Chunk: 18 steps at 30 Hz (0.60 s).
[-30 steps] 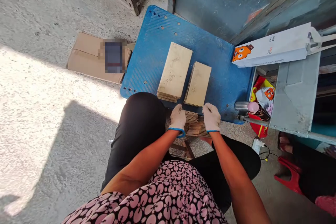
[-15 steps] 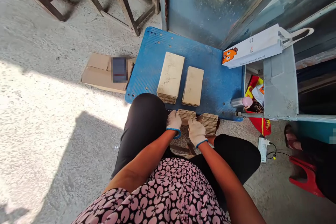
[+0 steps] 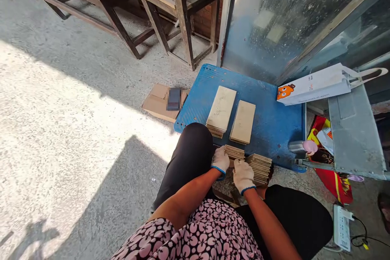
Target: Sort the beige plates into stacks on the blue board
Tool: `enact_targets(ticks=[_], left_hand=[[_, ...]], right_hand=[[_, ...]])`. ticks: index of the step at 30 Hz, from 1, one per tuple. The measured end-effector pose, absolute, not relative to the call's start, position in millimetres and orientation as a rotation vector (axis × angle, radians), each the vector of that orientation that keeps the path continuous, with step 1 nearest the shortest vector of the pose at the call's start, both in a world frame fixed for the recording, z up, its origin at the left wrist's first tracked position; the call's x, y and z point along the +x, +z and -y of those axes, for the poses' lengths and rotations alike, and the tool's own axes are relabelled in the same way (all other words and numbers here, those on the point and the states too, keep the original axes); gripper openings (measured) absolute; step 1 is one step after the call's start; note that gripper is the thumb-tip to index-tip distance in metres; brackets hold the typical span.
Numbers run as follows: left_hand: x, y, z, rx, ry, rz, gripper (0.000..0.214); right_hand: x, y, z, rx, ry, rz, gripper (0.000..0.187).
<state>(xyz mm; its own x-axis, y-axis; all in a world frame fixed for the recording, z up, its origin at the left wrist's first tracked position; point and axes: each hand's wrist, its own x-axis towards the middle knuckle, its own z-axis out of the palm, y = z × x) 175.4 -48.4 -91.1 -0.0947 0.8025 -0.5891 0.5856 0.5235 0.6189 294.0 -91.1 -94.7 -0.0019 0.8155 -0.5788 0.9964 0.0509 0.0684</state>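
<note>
Both my hands wear white knit gloves with blue cuffs. My left hand (image 3: 220, 160) grips the left end of a small stack of thin wooden boards (image 3: 234, 152), edges facing me, between my knees. At that stack's near right corner, my right hand (image 3: 243, 174) has its fingers curled against the boards; the fingertips are partly hidden. Just right of it stands another stack of thin boards (image 3: 261, 167), slightly fanned. Two stacks lie flat beyond: a larger board stack (image 3: 222, 107) on the left and a smaller board stack (image 3: 243, 121) beside it, on a blue plastic platform (image 3: 268, 126).
Left of the platform lies flattened cardboard (image 3: 155, 103) with a dark blurred object (image 3: 174, 99). A white paper bag (image 3: 317, 85) rests at the right, near a metal flask (image 3: 297, 146) and a grey metal ledge (image 3: 353, 126). A power strip (image 3: 341, 227) is on the floor. Wooden stools (image 3: 179, 4) stand behind.
The view has swung left and up, so everything sits further right and lower. Both hands stay at the same small stack, with little visible change in their grip.
</note>
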Motion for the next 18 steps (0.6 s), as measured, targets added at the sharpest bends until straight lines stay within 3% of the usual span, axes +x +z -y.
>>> enact_targets(ticks=[3,7,14,18], left_hand=[[175.5,-91.2,52.1,1.206,0.292,-1.76,0.043],[174.7,-94.0,53.9,1.197,0.27,-1.717,0.047],[172.6,-96.3,55.0,1.176,0.213,-1.682,0.036],[169.8,-97.6,56.5,1.148,0.179,-1.671,0.04]], right_hand=[[292.9,-93.0,94.6,1.789,-0.529,-1.843,0.023],[292.8,-97.1,100.0,1.768,-0.52,-1.815,0.027],[291.5,-100.5,99.6,1.621,-0.585,-1.862,0.028],[291.3,-102.1,99.8,1.609,-0.659,-1.833,0.029]])
